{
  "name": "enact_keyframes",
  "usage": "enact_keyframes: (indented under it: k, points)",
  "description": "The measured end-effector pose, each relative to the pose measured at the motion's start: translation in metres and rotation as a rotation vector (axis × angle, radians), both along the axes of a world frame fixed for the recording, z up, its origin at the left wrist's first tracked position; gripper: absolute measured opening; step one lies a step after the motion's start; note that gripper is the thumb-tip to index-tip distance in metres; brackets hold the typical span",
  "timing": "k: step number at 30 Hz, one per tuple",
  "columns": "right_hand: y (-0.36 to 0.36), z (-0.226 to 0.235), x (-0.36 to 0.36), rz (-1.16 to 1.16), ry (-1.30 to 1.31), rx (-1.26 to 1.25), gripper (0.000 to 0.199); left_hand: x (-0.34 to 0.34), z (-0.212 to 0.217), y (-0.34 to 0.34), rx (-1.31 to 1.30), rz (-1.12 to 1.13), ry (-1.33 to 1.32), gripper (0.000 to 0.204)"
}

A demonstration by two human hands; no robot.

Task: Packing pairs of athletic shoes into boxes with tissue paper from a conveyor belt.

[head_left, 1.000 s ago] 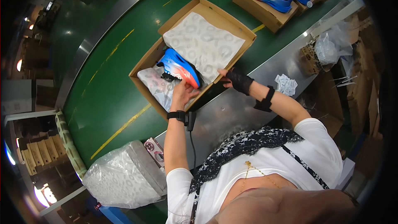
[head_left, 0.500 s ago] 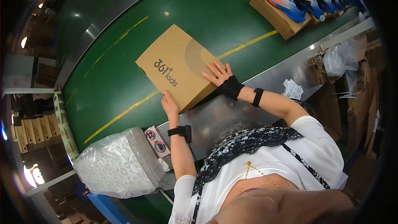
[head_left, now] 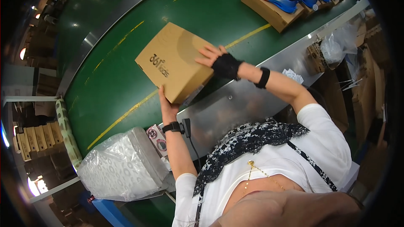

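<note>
The closed cardboard shoebox [head_left: 174, 61] sits on the green conveyor belt [head_left: 105, 84], at its near edge by the steel ledge [head_left: 235, 109]. The right hand [head_left: 219, 59] lies flat on the lid, fingers spread, gripping nothing, likely pressing it shut, while the left hand [head_left: 167, 106] cups the near corner from below to steady it (thumb hidden). A second ago the box stood open with a shoe inside; since then it has been closed and turned a little.
</note>
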State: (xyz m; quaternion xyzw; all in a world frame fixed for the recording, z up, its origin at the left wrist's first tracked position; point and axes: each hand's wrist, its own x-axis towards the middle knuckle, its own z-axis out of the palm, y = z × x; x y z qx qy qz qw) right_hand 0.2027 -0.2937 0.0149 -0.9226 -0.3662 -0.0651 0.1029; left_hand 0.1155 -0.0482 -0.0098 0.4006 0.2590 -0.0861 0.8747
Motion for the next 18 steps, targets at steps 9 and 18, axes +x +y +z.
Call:
enact_keyframes:
  k: [9,18]
  points:
    - [0.032,0.128,0.019,0.052,-0.170,0.881,0.050,-0.043,0.111,0.022,-0.204,0.055,-0.115,0.062]
    - [-0.007,-0.072,-0.030,0.031,0.484,0.063,0.058,-0.192,0.165,0.090,-0.105,0.530,-0.250,0.065]
